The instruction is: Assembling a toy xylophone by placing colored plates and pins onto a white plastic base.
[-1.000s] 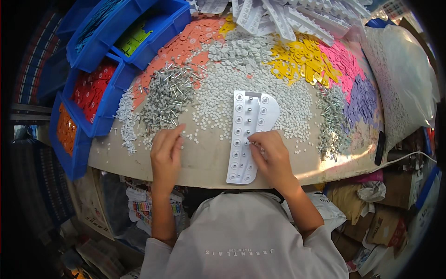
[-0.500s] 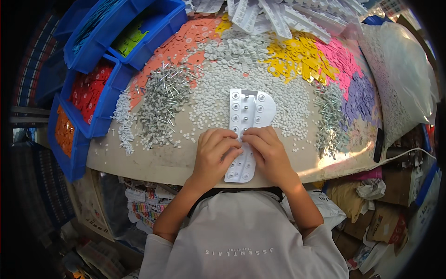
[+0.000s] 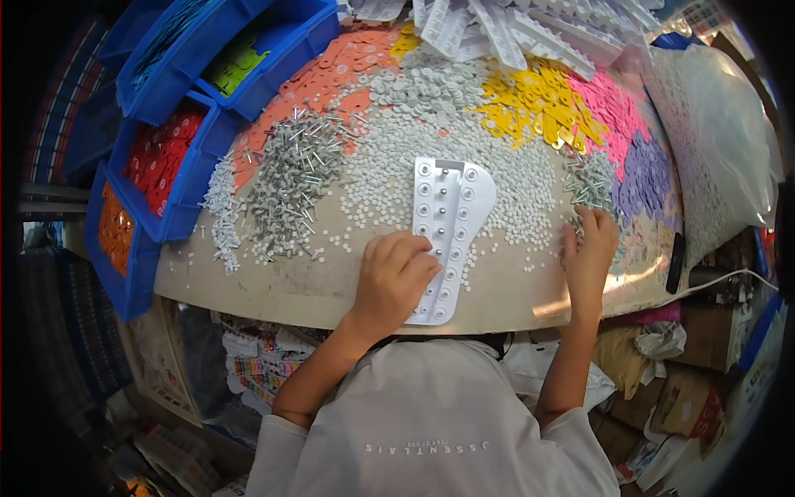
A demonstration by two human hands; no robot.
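A long white plastic piece [image 3: 479, 195], rounded on one side and lined with round sockets, lies upright in front of me. Several metal pins stand in its middle channel. My left hand [image 3: 391, 277] is closed over its lower left side, fingertips on the channel; what lies under them is hidden. Off to the right, my right hand [image 3: 592, 253] is at the near end of a pile of small silver screws [image 3: 590, 180]. Its thumb and fingers are apart, and I make out nothing between them.
Small white discs [image 3: 381, 178] spread behind the piece, with longer metal pins [image 3: 290, 174] to the left. Yellow [image 3: 538, 99], pink [image 3: 613, 108] and purple tags [image 3: 644, 178] lie farther back. Blue bins [image 3: 186, 211] line the left; a clear bag [image 3: 712, 141] stands right.
My right hand has left the white piece and moved right to the screws. My left hand stays on the piece, which has shifted and tilted slightly.
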